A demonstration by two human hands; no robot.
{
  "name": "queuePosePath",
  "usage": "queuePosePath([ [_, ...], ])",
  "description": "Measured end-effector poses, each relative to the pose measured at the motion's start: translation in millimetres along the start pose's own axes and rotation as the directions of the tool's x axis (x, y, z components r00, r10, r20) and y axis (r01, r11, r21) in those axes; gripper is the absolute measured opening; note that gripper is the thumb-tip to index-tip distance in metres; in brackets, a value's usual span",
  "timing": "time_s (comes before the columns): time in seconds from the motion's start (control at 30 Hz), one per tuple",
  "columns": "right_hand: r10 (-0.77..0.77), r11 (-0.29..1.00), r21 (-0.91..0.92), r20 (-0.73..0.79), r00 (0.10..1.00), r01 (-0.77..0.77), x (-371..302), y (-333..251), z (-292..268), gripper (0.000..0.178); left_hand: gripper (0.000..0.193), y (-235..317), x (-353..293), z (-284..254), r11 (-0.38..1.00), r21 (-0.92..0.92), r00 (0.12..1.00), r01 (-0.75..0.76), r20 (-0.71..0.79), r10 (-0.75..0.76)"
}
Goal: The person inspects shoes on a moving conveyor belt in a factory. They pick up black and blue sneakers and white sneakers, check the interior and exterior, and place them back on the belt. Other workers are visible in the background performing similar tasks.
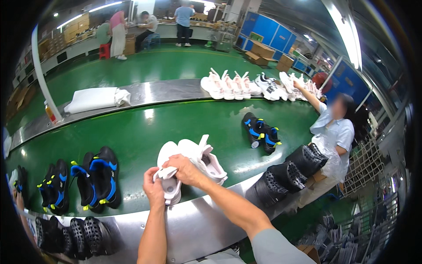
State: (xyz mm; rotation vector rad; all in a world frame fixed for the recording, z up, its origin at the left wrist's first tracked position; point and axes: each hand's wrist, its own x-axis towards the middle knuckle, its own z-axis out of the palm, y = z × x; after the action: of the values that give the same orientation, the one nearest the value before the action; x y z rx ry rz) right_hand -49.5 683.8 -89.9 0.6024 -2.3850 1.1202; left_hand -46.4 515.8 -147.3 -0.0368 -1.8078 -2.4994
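A pair of white sneakers rests in front of me on the near side of the green belt. The left sneaker point(167, 152) points its toe away from me, its heel close to the metal ledge. My left hand point(154, 190) is closed on the left side of its opening. From the right, my right hand point(187, 170) reaches across and grips around the tongue and collar of that sneaker. Beside it lies the right sneaker point(213, 167), its tongue sticking up, partly hidden behind my right hand. Exactly what the fingertips pinch is hard to make out.
Black-and-blue shoes point(103, 176) stand in pairs on the belt point(145, 125) at left, another pair point(261, 133) at far right. Black perforated shoe-shaped pieces point(281, 180) line the metal ledge point(198, 233). Beyond, a shelf point(169, 90) bears white shoes point(228, 86). A co-worker point(336, 127) reaches there.
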Motion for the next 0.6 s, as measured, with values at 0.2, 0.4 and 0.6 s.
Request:
queuePosePath([
  [0.2,0.185,0.94,-0.326,0.248,0.951,-0.097,8,-32,7,0.038,0.041,16,-2,-5,0.958,-0.252,0.983,0.133,0.159,-0.095],
  [0.4,0.523,0.623,0.538,0.253,0.814,-0.567,3,-16,-19,0.043,0.039,58,-1,-6,0.794,0.539,0.932,-0.28,0.349,0.092],
  [0.6,0.296,0.953,0.085,-0.058,0.953,-0.291,-2,0,-8,0.032,0.046,95,0,16,0.352,0.662,0.748,-0.662,0.552,0.368],
])
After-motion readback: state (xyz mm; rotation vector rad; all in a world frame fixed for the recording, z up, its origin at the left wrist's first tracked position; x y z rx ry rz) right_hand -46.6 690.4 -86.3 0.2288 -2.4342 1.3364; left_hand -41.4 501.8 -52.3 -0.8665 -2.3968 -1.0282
